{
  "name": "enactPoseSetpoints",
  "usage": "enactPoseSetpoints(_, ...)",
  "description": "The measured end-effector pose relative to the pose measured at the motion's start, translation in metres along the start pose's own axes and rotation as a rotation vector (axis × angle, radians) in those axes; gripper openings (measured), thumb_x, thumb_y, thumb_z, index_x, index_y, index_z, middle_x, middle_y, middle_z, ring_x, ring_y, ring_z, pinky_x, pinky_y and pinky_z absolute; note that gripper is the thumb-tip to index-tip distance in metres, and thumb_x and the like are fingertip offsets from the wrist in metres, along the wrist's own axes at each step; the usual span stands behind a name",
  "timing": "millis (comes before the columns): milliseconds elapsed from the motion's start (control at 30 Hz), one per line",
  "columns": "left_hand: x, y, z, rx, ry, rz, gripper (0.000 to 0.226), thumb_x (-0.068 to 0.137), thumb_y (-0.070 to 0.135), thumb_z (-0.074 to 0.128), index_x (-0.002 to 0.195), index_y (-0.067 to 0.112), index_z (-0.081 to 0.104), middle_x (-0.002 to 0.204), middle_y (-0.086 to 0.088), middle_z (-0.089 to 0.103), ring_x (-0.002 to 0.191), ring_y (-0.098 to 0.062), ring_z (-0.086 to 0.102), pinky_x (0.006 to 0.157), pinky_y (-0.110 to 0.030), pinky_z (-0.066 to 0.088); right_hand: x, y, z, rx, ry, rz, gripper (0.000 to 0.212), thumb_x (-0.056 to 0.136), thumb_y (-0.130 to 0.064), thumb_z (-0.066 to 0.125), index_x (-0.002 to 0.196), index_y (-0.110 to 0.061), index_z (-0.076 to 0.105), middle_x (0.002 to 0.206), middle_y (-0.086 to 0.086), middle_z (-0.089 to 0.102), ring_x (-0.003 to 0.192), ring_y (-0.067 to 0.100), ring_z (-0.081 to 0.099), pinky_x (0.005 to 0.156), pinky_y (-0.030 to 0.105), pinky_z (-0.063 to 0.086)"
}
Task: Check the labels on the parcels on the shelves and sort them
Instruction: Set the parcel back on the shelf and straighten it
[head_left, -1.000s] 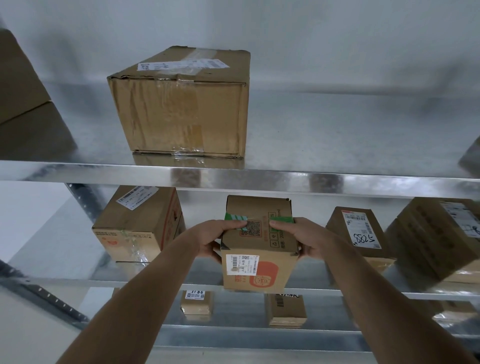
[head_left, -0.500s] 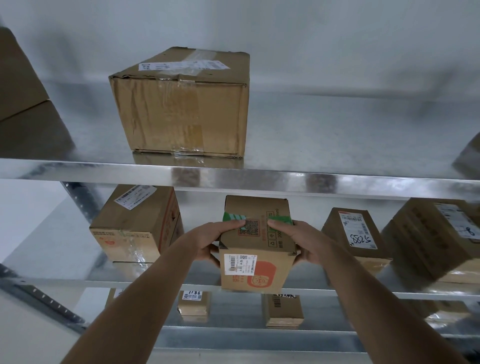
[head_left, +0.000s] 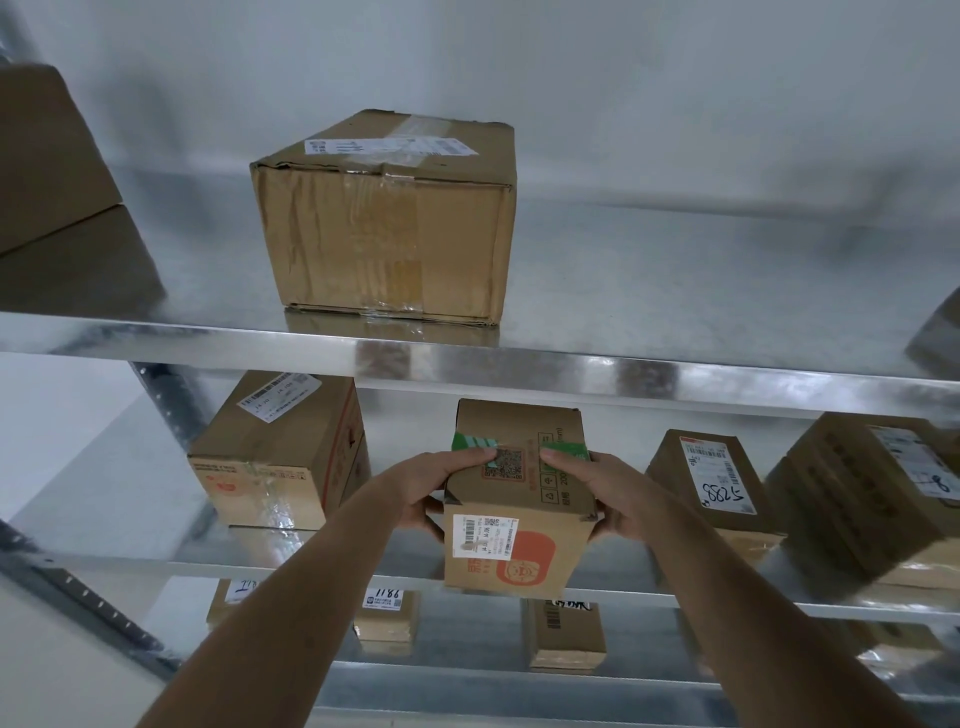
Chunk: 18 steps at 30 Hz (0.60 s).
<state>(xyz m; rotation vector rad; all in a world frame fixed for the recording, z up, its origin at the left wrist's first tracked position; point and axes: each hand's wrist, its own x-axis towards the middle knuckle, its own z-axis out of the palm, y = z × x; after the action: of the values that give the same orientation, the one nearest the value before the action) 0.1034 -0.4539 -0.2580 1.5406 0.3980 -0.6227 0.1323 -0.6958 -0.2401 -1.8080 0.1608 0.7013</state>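
From the head camera, a metal rack shows three levels. The top shelf (head_left: 675, 364) carries one large taped box (head_left: 384, 228) with a white label on its lid, and part of another brown box (head_left: 47, 156) shows at the far left edge.

On the middle shelf (head_left: 130, 564) a box with a slanted white label (head_left: 280, 452) stands at the left. At the right stands a narrow box with a handwritten number on its label (head_left: 711, 483), and beside it, at the frame edge, a bigger box (head_left: 872, 499).

Between them, at the front edge of the middle shelf, is the small parcel (head_left: 514, 504) being handled. It has green tape and a square code on top, and a white barcode label and an orange mark on its front. The left hand (head_left: 441, 488) grips its left side, thumb lying on the top and fingers curled under the near corner. The right hand (head_left: 608, 488) grips the right side the same way. Whether the parcel rests on the shelf or is lifted off it cannot be told.

On the bottom shelf (head_left: 467, 680) stand three small boxes: one (head_left: 228, 603) partly behind the left forearm, one marked with handwritten digits (head_left: 387, 616), and one with a barcode (head_left: 566, 634).

Compared with a second ago, both hands keep the same hold on the parcel, and it sits in nearly the same spot between the same neighbours; nothing else on the shelves has moved.
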Motion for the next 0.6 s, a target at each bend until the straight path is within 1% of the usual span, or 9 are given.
enactPoseSetpoints(67,0.001,-0.001,-0.001,0.000,0.002,-0.005,0.063,0.072,0.058,0.082,0.116,0.014,0.073,0.106,-0.009,0.077,0.111,-0.037,0.067,0.094,-0.065,0.053,-0.001,0.000,0.001,0.003,0.012,0.005,0.044,0.084,-0.052,0.074,0.113,-0.019,0.070,0.098,0.005,0.079,0.097,0.031,0.074,0.093,0.062,0.055)
enactPoseSetpoints(167,0.003,-0.002,-0.003,-0.001,-0.007,-0.007,0.069,0.066,0.061,0.086,0.116,0.015,0.074,0.109,-0.010,0.077,0.111,-0.038,0.068,0.093,-0.066,0.053,-0.002,0.000,0.003,0.015,0.031,0.016,0.046,0.083,-0.054,0.076,0.111,-0.018,0.072,0.098,0.006,0.079,0.099,0.033,0.073,0.093,0.063,0.054)
enactPoseSetpoints(300,0.004,-0.001,-0.003,-0.002,-0.011,-0.015,0.083,0.052,0.064,0.089,0.116,0.015,0.074,0.114,-0.012,0.075,0.111,-0.038,0.067,0.094,-0.066,0.053,-0.006,-0.003,0.006,0.017,0.052,0.028,0.050,0.082,-0.056,0.075,0.113,-0.018,0.072,0.100,0.006,0.079,0.101,0.033,0.072,0.093,0.061,0.055)
enactPoseSetpoints(400,0.003,0.001,-0.006,-0.009,-0.029,-0.007,0.084,0.050,0.065,0.089,0.114,0.013,0.074,0.106,-0.012,0.076,0.106,-0.037,0.069,0.095,-0.065,0.053,-0.009,-0.007,0.007,0.033,0.071,0.019,0.056,0.086,-0.065,0.066,0.111,-0.016,0.074,0.100,0.008,0.078,0.096,0.032,0.071,0.090,0.053,0.058)
enactPoseSetpoints(467,0.006,0.000,-0.010,-0.061,-0.040,0.002,0.083,0.055,0.062,0.091,0.115,0.009,0.071,0.097,-0.014,0.075,0.093,-0.036,0.071,0.096,-0.065,0.052,-0.010,-0.012,0.005,0.057,0.095,0.005,0.066,0.085,-0.075,0.057,0.109,-0.016,0.074,0.104,0.008,0.075,0.099,0.031,0.068,0.088,0.046,0.057)
enactPoseSetpoints(500,0.007,0.000,-0.012,-0.102,-0.047,0.006,0.083,0.058,0.061,0.091,0.118,0.007,0.070,0.096,-0.015,0.074,0.088,-0.036,0.072,0.096,-0.065,0.052,-0.009,-0.014,0.002,0.075,0.109,-0.008,0.070,0.085,-0.078,0.054,0.111,-0.016,0.071,0.106,0.009,0.073,0.102,0.030,0.067,0.089,0.044,0.055)
enactPoseSetpoints(533,0.008,-0.001,-0.014,-0.145,-0.052,0.010,0.086,0.059,0.060,0.091,0.121,0.006,0.068,0.098,-0.017,0.073,0.086,-0.037,0.072,0.096,-0.064,0.053,-0.008,-0.017,0.000,0.088,0.125,-0.027,0.072,0.086,-0.079,0.052,0.113,-0.014,0.068,0.109,0.010,0.072,0.104,0.030,0.066,0.092,0.045,0.054)
enactPoseSetpoints(600,0.009,-0.002,-0.015,-0.220,-0.066,0.006,0.096,0.056,0.062,0.091,0.129,0.005,0.065,0.106,-0.020,0.072,0.095,-0.041,0.072,0.094,-0.063,0.054,-0.005,-0.022,-0.007,0.117,0.154,-0.063,0.072,0.090,-0.074,0.050,0.118,-0.009,0.063,0.111,0.012,0.072,0.105,0.030,0.068,0.095,0.044,0.053)
